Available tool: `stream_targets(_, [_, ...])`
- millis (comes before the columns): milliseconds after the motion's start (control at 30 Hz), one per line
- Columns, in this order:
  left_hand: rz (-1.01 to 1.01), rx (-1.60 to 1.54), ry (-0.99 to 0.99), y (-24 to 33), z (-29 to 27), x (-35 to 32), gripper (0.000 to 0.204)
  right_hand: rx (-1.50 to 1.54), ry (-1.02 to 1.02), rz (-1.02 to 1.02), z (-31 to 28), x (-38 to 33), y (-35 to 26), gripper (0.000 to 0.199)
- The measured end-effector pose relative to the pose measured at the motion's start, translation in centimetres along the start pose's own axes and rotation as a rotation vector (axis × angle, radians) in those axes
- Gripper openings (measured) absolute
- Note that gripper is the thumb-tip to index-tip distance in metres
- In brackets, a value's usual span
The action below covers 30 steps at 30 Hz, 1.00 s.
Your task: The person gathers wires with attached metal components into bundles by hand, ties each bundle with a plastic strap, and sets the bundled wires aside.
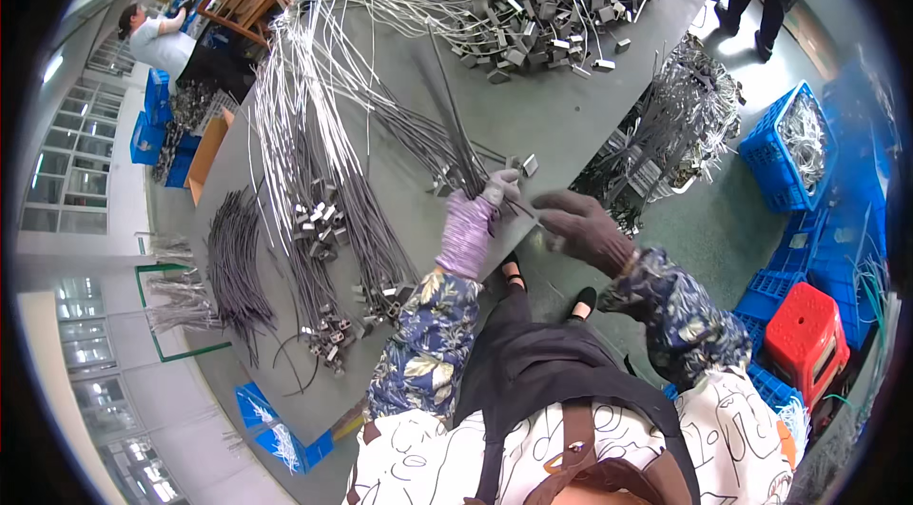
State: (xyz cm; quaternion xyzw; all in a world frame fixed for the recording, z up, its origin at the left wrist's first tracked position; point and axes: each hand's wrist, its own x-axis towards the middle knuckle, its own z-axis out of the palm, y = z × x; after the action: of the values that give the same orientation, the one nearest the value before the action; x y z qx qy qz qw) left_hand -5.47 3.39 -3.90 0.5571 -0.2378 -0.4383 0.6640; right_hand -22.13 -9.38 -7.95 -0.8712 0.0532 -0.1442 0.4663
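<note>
My left hand point(475, 224), in a purple-and-white knitted glove, is closed around a bundle of dark cables point(445, 110) at the table's near edge. The bundle runs up and away across the table, partly blurred. Short cable ends stick out of the fist toward the right. My right hand point(585, 227), in a dark brown glove, hovers just right of those ends with its fingers apart, and nothing shows in it. A small metal-cased connector point(530, 165) lies just beyond my left hand. Left of it, long bundles of grey-and-white cables point(304, 106) stretch over the grey table point(571, 115).
A heap of metal connectors point(547, 6) covers the table's far part. More cables fill a container point(685, 115) beside the table's right edge. Blue crates point(785, 148) and a red stool point(804, 339) stand at the right. People point(162, 34) sit at the far left; another person stands at the far right.
</note>
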Motion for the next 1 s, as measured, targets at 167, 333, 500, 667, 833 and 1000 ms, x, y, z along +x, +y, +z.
stream_targets(167, [-0.153, -0.132, 0.178, 0.4, -2.0, 2.2, 0.016, 0.292, 0.088, 0.169, 0.8, 7.6, -2.5, 0.039])
stream_targets(333, [-0.336, 0.375, 0.311, -4.1, -8.6, 4.7, 0.024, 0.462, 0.010, 0.710, 1.4, 11.8, -4.6, 0.058])
stream_targets(500, [-0.502, 0.498, 0.197, 3.0, -7.9, 4.1, 0.025, -0.298, -0.358, 0.480, -2.4, 15.5, -6.3, 0.058])
stream_targets(667, [-0.363, 0.199, 0.191, 3.9, -7.9, 3.1, 0.028, -0.806, 0.094, 0.534, -9.3, 20.9, 1.9, 0.046])
stream_targets(833, [-0.208, 0.019, 0.250, 3.6, -5.9, 2.2, 0.032, -0.707, 0.085, 0.419, -10.6, 20.1, 2.1, 0.036])
stream_targets(1000, [-0.155, -0.246, 0.256, 0.9, -0.6, 3.4, 0.030, 0.037, -0.040, 0.624, -7.7, 11.1, -1.4, 0.033])
